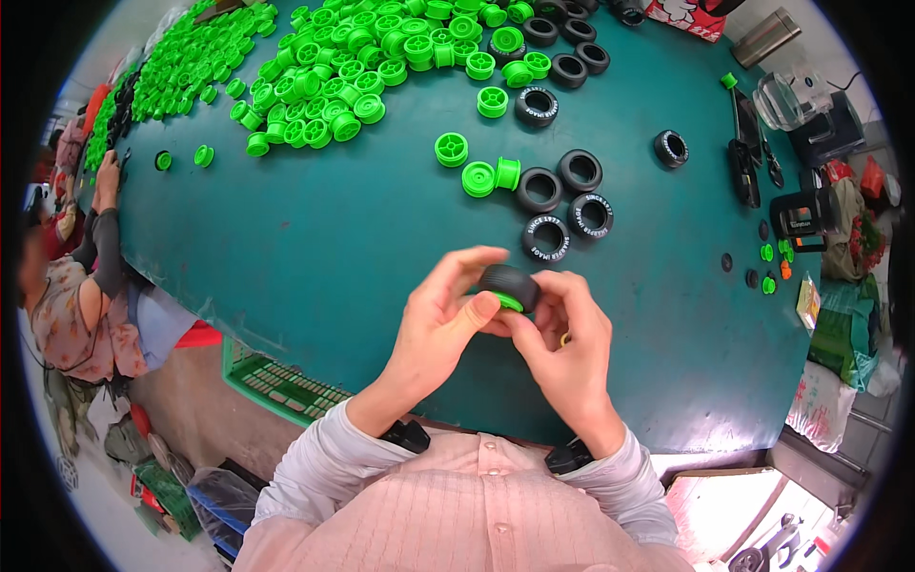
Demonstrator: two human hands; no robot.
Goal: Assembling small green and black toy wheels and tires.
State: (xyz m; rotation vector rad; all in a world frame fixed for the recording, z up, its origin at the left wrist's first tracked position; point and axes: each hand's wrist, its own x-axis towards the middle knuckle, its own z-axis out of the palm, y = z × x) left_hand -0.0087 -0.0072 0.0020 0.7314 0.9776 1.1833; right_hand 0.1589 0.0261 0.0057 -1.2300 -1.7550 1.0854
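Observation:
Between both hands, above the near part of the table, I hold a small black toy tyre (511, 283) with a green wheel rim (506, 302) showing at its lower side. My left hand (442, 310) grips it from the left, thumb at the green rim. From the right, the fingers and thumb of my right hand (564, 329) close on its other side. How far the rim sits inside the tyre is partly hidden by my fingers. Just beyond my hands lie several loose black tyres (546, 238) and a few green rims (478, 178).
A large heap of green rims (348, 71) covers the far left of the green table (324, 229), with more tyres (569, 71) at the back. Tools (745, 157) and a clear jug (782, 100) stand at the right. A co-worker (91, 286) sits at the left edge; a green crate (276, 381) is below it.

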